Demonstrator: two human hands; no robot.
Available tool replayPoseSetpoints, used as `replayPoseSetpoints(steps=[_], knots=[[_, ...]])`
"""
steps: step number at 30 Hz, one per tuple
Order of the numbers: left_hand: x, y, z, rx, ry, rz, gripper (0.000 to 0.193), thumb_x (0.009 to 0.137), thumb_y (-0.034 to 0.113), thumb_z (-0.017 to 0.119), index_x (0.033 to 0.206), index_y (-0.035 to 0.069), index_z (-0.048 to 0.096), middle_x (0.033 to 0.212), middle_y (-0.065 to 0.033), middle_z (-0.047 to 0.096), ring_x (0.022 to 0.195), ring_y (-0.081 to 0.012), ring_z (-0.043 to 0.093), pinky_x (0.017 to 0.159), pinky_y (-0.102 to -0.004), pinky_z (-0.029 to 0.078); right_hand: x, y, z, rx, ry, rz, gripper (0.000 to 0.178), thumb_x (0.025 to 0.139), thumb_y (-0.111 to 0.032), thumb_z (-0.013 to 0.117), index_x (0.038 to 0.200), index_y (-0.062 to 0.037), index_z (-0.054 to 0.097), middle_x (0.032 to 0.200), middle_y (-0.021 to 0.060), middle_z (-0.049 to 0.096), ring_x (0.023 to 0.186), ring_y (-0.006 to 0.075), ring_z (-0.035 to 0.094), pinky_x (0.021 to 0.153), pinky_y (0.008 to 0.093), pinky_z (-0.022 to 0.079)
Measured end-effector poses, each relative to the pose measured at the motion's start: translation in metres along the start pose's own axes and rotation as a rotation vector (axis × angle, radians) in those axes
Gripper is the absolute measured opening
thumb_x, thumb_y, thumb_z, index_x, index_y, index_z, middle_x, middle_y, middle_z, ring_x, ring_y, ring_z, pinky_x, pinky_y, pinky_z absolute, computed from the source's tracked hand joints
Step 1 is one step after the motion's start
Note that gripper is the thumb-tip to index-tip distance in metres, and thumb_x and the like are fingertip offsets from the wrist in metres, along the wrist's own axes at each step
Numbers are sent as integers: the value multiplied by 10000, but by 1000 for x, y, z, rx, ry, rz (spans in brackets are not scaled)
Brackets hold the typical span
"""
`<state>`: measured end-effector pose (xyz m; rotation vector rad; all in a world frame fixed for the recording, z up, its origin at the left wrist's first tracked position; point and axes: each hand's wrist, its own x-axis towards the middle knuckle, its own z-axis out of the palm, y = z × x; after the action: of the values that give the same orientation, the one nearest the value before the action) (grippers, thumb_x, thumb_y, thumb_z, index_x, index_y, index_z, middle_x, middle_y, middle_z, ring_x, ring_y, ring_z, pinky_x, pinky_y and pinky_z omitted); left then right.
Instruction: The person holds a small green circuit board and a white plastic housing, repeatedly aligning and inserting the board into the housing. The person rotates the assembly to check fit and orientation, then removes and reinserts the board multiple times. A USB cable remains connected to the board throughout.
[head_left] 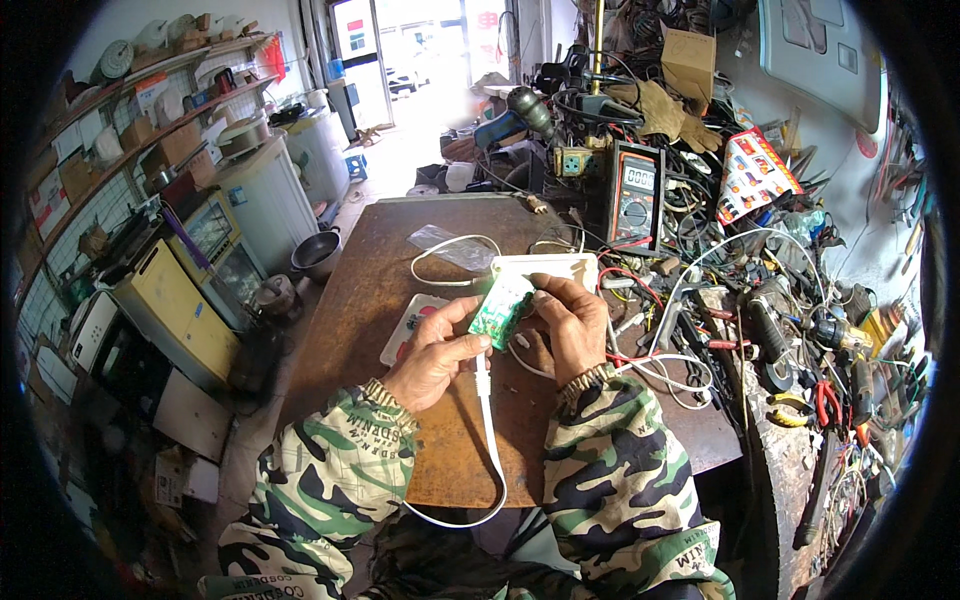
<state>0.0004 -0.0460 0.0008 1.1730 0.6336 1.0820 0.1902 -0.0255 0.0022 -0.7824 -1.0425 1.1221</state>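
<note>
Between my two hands, above the brown table [340, 300], a small green circuit board [497, 312] is held up at a tilt. My left hand [440, 350] pinches its left lower edge with thumb and fingers. At the upper right edge, my right hand [572, 318] grips the same board. A white cable [490, 420] hangs below the board and loops down past the table's front edge. Just behind the board lies an open white plastic housing [545, 264]. Partly hidden by my left hand is a flat white piece [408, 328] with red marks.
A multimeter [635, 195] stands upright at the table's back right. Tools and tangled wires crowd the right side, among them red-handled pliers [828, 403] and a drill [770, 335]. A clear plastic bag [455, 246] lies farther back. Shelves [150, 70] line the left wall.
</note>
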Motion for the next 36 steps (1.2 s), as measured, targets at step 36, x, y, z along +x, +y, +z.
replayPoseSetpoints(steps=[36], knots=[[5,-1,-8,59,-160,-34,446,883,8,648,1301,-14,495,1121,-60,615,980,-129,624,840,-275,535,1,-4,-1,-71,-14,-7,241,891,38,592,1116,84,664,1008,138,712,856,163,667,773,283,538]])
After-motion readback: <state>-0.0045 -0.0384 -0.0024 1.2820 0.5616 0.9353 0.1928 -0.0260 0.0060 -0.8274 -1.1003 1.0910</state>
